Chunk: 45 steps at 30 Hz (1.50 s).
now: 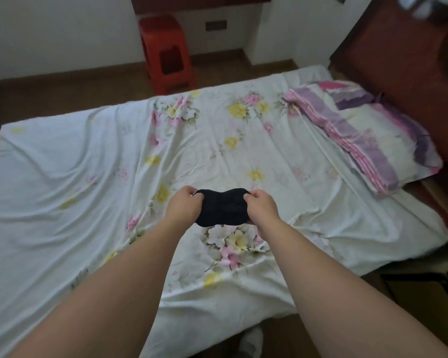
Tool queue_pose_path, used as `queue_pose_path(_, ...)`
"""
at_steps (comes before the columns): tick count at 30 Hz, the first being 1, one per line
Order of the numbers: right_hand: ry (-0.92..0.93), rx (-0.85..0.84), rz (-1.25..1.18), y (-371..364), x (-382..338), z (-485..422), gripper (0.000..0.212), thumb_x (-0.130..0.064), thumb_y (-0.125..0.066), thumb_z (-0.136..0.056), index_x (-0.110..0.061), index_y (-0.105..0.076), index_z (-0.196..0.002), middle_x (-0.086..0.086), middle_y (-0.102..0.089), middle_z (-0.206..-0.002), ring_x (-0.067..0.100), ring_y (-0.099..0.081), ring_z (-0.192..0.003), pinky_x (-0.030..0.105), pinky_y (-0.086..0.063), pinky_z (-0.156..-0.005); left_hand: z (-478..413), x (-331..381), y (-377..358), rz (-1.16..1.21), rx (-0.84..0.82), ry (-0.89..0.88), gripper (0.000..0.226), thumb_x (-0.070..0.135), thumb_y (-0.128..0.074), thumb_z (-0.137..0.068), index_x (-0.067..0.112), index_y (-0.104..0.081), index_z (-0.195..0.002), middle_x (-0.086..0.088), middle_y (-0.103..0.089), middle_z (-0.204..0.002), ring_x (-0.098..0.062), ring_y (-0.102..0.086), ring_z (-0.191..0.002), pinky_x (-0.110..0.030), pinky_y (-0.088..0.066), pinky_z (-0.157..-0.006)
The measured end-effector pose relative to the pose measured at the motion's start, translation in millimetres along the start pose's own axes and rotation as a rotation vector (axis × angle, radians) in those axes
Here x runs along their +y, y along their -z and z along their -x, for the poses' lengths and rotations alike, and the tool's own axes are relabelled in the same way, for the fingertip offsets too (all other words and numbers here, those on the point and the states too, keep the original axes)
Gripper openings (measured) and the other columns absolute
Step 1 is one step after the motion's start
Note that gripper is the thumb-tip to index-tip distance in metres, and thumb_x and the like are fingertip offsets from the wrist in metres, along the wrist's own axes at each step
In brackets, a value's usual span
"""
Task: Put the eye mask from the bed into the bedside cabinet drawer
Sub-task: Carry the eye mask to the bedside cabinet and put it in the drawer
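A black eye mask (223,208) is stretched between both hands over the middle of the bed (88,161), which has a white sheet printed with flowers. My left hand (184,205) pinches the mask's left end. Its right end is gripped by my right hand (263,205). The mask is at or just above the sheet; I cannot tell whether it touches. A dark cabinet top (424,298) shows at the lower right edge; no drawer is visible.
A pillow (367,135) in purple, pink and white lies at the bed's right end against a dark red headboard (404,55). A red plastic stool (166,52) stands on the wooden floor beyond the bed. A white slipper (251,342) shows at the bottom.
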State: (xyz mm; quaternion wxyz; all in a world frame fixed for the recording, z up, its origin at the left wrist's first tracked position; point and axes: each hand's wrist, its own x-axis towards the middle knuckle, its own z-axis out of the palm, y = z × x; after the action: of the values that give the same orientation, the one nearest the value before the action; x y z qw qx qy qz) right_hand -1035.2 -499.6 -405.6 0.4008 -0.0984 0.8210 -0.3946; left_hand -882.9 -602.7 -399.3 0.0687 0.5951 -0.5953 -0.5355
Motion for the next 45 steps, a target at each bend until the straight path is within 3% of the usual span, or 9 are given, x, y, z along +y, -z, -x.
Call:
queue_pose_path(3,0.011,-0.005,-0.045,11,-24,31,0.015,-0.022,-0.048,-0.099,-0.017,-0.062,-0.104,-0.003,-0.059,-0.094,0.024,-0.063,-0.092,0.042,-0.062,-0.069,32,29,17,0.039,0.0,-0.015,0.024,0.027,-0.048,-0.091,0.019,-0.061,-0.109,-0.008,-0.066,-0.101,-0.033,-0.066,-0.101,-0.054,-0.056,-0.093)
queue_pose_path(9,-0.002,-0.027,-0.188,25,-55,88,0.015,-0.023,-0.052,-0.099,-0.015,-0.064,-0.1,0.005,-0.064,-0.103,0.033,-0.065,-0.104,0.053,-0.061,-0.084,86,69,43,0.203,-0.093,0.043,0.017,0.026,-0.046,-0.1,0.019,-0.061,-0.103,-0.013,-0.062,-0.115,-0.034,-0.064,-0.102,-0.04,-0.06,-0.063)
queue_pose_path(14,0.006,-0.037,-0.284,30,-67,119,0.02,-0.02,-0.054,-0.099,-0.008,-0.065,-0.111,0.013,-0.067,-0.115,0.033,-0.068,-0.103,0.048,-0.064,-0.078,118,86,56,0.312,-0.136,0.043,0.03,0.037,-0.045,-0.101,0.016,-0.063,-0.113,-0.013,-0.066,-0.118,-0.032,-0.066,-0.107,-0.046,-0.062,-0.077)
queue_pose_path(17,0.045,-0.033,-0.328,29,-70,134,0.016,-0.019,-0.055,-0.099,-0.01,-0.066,-0.107,0.013,-0.069,-0.114,0.031,-0.069,-0.102,0.046,-0.065,-0.075,131,93,58,0.331,-0.191,0.027,0.043,0.043,-0.04,-0.101,0.012,-0.062,-0.121,-0.014,-0.069,-0.118,-0.03,-0.07,-0.102,-0.041,-0.06,-0.071)
queue_pose_path(21,0.066,-0.001,-0.378,25,-75,146,0.014,-0.019,-0.057,-0.099,-0.011,-0.067,-0.104,0.013,-0.07,-0.112,0.031,-0.07,-0.101,0.049,-0.064,-0.075,139,99,57,0.319,-0.187,-0.013,0.039,0.039,-0.042,-0.098,0.013,-0.063,-0.119,-0.014,-0.067,-0.121,-0.031,-0.069,-0.103,-0.04,-0.06,-0.069)
queue_pose_path(27,0.08,-0.02,-0.427,21,-76,153,0.013,-0.019,-0.06,-0.098,-0.011,-0.068,-0.102,0.014,-0.071,-0.11,0.031,-0.071,-0.1,0.05,-0.064,-0.076,143,98,55,0.263,-0.186,-0.043,0.042,0.04,-0.04,-0.098,0.014,-0.064,-0.121,-0.013,-0.066,-0.123,-0.033,-0.066,-0.111,-0.052,-0.059,-0.092)
queue_pose_path(32,0.068,-0.092,-0.463,20,-79,157,0.021,-0.024,-0.055,-0.101,-0.009,-0.069,-0.105,0.017,-0.073,-0.108,0.034,-0.072,-0.097,0.046,-0.065,-0.073,140,97,54,0.249,-0.194,-0.046,0.045,0.043,-0.039,-0.099,0.014,-0.065,-0.12,-0.015,-0.067,-0.121,-0.034,-0.068,-0.107,-0.053,-0.06,-0.09)
queue_pose_path(39,0.113,-0.14,-0.454,20,-78,161,0.029,-0.005,-0.049,-0.095,-0.012,-0.075,-0.106,0.014,-0.076,-0.104,0.029,-0.075,-0.094,0.039,-0.065,-0.07,140,89,51,0.15,-0.124,-0.197,0.05,0.06,-0.07,-0.076,0.021,-0.066,-0.107,-0.002,-0.074,-0.103,-0.022,-0.073,-0.095,-0.046,-0.06,-0.088)
queue_pose_path(45,0.133,-0.186,-0.415,26,-77,162,0.037,0.007,-0.05,-0.088,-0.014,-0.073,-0.107,0.008,-0.077,-0.105,0.02,-0.07,-0.088,0.027,-0.059,-0.06,135,86,54,0.052,-0.047,-0.22,0.027,0.027,-0.06,-0.09,0.019,-0.063,-0.115,-0.005,-0.069,-0.107,-0.02,-0.067,-0.09,-0.038,-0.058,-0.073)
